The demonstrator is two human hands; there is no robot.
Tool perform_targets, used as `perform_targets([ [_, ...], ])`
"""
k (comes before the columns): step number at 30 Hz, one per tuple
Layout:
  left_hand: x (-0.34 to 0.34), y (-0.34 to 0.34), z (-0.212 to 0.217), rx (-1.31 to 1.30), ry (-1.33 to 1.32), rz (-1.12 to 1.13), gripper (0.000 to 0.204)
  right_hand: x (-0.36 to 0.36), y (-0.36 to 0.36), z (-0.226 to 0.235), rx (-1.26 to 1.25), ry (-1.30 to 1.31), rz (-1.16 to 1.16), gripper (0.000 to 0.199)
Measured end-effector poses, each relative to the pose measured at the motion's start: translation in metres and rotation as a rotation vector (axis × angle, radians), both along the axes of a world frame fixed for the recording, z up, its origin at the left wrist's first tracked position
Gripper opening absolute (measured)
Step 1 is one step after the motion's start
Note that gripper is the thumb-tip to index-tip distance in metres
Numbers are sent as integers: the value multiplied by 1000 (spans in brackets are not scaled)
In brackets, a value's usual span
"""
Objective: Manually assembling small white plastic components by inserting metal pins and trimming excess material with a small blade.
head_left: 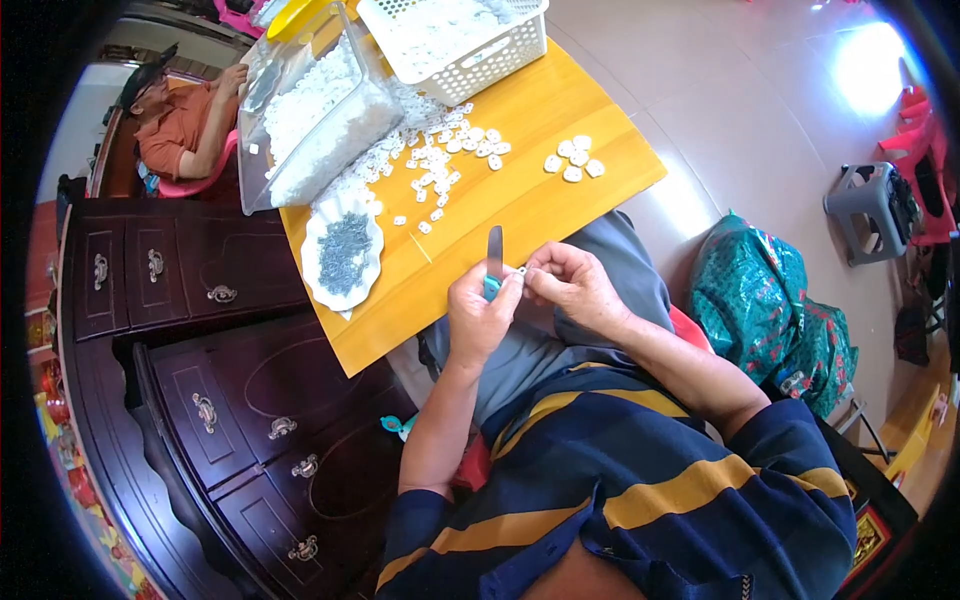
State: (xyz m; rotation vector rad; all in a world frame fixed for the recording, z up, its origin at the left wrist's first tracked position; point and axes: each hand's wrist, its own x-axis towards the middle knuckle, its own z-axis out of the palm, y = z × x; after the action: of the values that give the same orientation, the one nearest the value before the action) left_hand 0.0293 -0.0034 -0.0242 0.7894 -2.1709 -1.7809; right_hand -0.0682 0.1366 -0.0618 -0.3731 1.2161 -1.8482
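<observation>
L hand (482,318) wraps a tool with a teal handle and flat metal blade (495,255), blade pointing up, over the lap at the near edge of the yellow table (560,200). R hand (575,288) pinches a small white piece (521,270) against the tool, fingers closed on it; piece too tiny to make out, prob. one of the white parts (574,158) scattered on the table. White dish of small dark bits (343,250) sits left; clear bin (310,110) & white basket (460,40) farther back.
</observation>
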Motion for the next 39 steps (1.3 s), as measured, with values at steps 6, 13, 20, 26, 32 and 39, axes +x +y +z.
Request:
perform_targets([
  [6,18,-36,18,-87,-4,-6,20,-2,2,11,66,-40,-44,8],
  [13,85,-173,48,-185,122,513,28,-8,4,9,65,-4,-40,8],
  [20,135,-320,11,-308,-250,625,49,-5,-2,9,77,-18,8,9],
  [26,81,-372,-11,-312,-212,625,38,-2,4,2,58,-21,73,7],
  [32,50,-402,-30,-660,-188,541,32,-2,3,7,50,-41,102,6],
  [39,39,-385,-12,-895,-343,462,30,-6,4,6,29,-62,70,6],
])
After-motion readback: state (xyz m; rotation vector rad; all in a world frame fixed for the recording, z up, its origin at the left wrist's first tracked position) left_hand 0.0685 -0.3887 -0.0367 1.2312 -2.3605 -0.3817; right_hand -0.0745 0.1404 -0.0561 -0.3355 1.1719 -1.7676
